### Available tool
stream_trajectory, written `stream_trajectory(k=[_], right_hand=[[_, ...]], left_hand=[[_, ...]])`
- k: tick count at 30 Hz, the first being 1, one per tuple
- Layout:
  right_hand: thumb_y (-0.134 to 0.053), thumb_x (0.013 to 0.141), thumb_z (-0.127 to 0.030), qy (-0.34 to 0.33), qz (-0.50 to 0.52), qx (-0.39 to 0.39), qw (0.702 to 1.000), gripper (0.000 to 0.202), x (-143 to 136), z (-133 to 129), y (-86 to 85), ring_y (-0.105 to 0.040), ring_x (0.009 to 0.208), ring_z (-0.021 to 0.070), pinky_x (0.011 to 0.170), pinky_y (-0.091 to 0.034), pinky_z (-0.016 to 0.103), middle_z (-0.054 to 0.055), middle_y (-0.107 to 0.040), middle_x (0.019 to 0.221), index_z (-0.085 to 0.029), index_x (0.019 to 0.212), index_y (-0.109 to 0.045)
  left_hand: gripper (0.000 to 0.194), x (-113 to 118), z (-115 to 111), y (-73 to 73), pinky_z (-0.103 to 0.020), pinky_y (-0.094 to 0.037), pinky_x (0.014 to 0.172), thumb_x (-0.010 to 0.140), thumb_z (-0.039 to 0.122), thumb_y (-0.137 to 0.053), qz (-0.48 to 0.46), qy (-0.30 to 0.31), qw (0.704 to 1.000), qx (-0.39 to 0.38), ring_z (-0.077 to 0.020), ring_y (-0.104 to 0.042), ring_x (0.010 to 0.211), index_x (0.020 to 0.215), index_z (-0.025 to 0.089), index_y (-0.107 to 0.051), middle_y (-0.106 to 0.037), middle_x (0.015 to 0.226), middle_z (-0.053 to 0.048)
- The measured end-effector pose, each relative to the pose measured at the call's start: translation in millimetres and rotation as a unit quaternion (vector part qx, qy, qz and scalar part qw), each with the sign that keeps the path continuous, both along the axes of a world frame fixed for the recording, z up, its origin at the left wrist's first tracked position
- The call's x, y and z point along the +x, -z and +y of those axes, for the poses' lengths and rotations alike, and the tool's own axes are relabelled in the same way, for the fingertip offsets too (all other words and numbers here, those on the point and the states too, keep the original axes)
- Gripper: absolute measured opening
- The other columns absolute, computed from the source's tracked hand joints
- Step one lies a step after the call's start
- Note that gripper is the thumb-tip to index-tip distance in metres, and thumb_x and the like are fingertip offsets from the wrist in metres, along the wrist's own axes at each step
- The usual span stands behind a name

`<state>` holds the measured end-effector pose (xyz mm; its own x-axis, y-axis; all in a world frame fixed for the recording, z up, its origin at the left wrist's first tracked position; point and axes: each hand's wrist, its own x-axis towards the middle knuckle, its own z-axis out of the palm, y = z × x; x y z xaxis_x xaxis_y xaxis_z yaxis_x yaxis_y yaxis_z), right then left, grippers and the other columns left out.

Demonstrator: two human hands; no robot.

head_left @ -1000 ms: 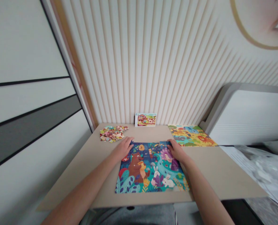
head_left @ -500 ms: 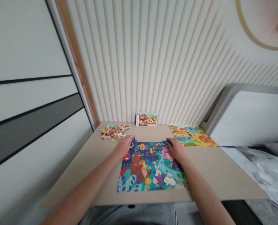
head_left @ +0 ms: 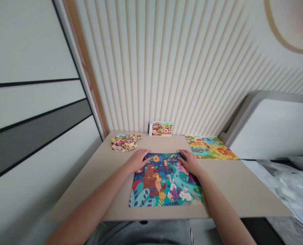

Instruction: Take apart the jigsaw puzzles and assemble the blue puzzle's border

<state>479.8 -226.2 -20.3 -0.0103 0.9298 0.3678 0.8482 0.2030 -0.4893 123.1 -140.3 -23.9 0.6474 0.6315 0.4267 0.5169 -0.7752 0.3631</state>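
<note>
A blue forest puzzle [head_left: 166,183] with a bear and white rabbits lies flat near the table's front edge. On its upper left corner rests my left hand [head_left: 139,160], thumb and fingers apart, holding nothing that shows. My right hand [head_left: 189,161] lies over the upper right corner, its thumb and fingers spread around a small dark patch of the puzzle. Both hands hide parts of the puzzle's corners.
Loose puzzle pieces [head_left: 124,143] are heaped at the back left of the table [head_left: 230,190]. A farm picture card [head_left: 161,128] stands against the ribbed wall. A yellow animal puzzle [head_left: 210,148] lies at the back right, with clear plastic wrapping [head_left: 289,187] beyond the table's right edge.
My left thumb has come down onto the puzzle's top left corner, and my right thumb has spread away from the fingers. The view has shifted slightly.
</note>
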Motion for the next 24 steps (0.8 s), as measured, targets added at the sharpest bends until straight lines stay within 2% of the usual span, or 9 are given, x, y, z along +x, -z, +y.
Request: stream_trajectory(k=[2,5,8,10,14,17,22,24], right_hand=[[-0.06,0.091,-0.045,-0.012,-0.028,-0.019,0.999,0.049,-1.8,-1.2,-1.7,-0.056,0.122,0.031,0.107,-0.041,0.05,0.013,-0.063,0.13,-0.024,0.135,-0.061],[-0.063,0.089,-0.044,-0.031,-0.008,-0.031,0.999,0.048,-2.5,-3.2,-5.0,-0.059,0.114,0.0279,0.104,-0.045,0.047,0.011,-0.063,0.122,-0.024,0.133,-0.063],[-0.066,0.085,-0.04,-0.016,0.037,-0.004,0.999,0.049,-3.8,-4.7,-9.4,-0.06,0.105,0.0249,0.099,-0.049,0.043,0.009,-0.057,0.113,-0.023,0.131,-0.064],[-0.065,0.086,-0.037,-0.004,0.055,0.019,0.998,0.043,-6.3,-4.9,-13.1,-0.059,0.104,0.0245,0.097,-0.05,0.042,0.008,-0.055,0.11,-0.024,0.127,-0.067],[-0.064,0.088,-0.039,-0.006,0.129,0.048,0.99,0.037,-14.7,-3.3,-18.3,-0.06,0.106,0.0259,0.098,-0.049,0.043,0.01,-0.06,0.113,-0.023,0.12,-0.07],[-0.064,0.089,-0.044,-0.042,0.187,0.015,0.981,0.038,-24.8,-0.9,-16.3,-0.065,0.102,0.0256,0.095,-0.051,0.043,0.01,-0.067,0.112,-0.021,0.119,-0.069],[-0.064,0.09,-0.038,-0.12,0.092,-0.033,0.988,0.037,-43.4,1.2,-11.4,-0.059,0.12,0.0276,0.109,-0.041,0.048,0.012,-0.064,0.129,-0.022,0.123,-0.068],[-0.065,0.09,-0.036,-0.123,0.075,-0.043,0.989,0.04,-46.1,-0.3,-13.2,-0.059,0.118,0.0275,0.107,-0.042,0.049,0.011,-0.066,0.125,-0.023,0.127,-0.066]], left_hand=[[0.038,0.1,-0.8,-3.0,-0.045,-0.045,0.106,0.096,0.039,-0.057,-0.004,0.004,1.0,-0.008,-0.0261,-0.06,0.117,0.13,0.022,-0.06,-0.066,0.124,-0.01],[0.039,-0.3,-2.8,-7.6,-0.045,-0.047,0.104,0.094,0.039,-0.06,-0.012,0.007,1.0,-0.025,-0.0265,-0.06,0.115,0.129,0.023,-0.061,-0.065,0.121,-0.011],[0.041,-0.3,-6.4,-11.5,-0.043,-0.048,0.103,0.092,0.036,-0.063,-0.041,0.025,0.998,-0.047,-0.025,-0.059,0.114,0.131,0.024,-0.06,-0.061,0.121,-0.01],[0.043,0.9,-9.2,-13.0,-0.042,-0.048,0.105,0.092,0.032,-0.063,-0.061,0.034,0.996,-0.052,-0.024,-0.058,0.116,0.134,0.025,-0.058,-0.057,0.123,-0.009],[0.047,5.5,-12.9,-13.8,-0.042,-0.047,0.107,0.091,0.025,-0.063,-0.071,0.022,0.996,-0.058,-0.024,-0.057,0.117,0.137,0.023,-0.055,-0.053,0.123,-0.009],[0.042,8.2,-14.3,-15.7,-0.041,-0.047,0.106,0.089,0.023,-0.064,-0.073,0.011,0.995,-0.062,-0.0241,-0.057,0.115,0.13,0.022,-0.058,-0.052,0.121,-0.009],[0.03,8.7,-20.7,-24.2,-0.04,-0.048,0.104,0.089,0.02,-0.062,-0.078,0.035,0.994,-0.066,-0.0226,-0.056,0.112,0.119,0.022,-0.06,-0.053,0.117,-0.007],[0.027,8.8,-23.2,-26.4,-0.04,-0.049,0.102,0.089,0.02,-0.061,-0.083,0.036,0.994,-0.068,-0.0226,-0.057,0.111,0.116,0.023,-0.06,-0.054,0.116,-0.006]])
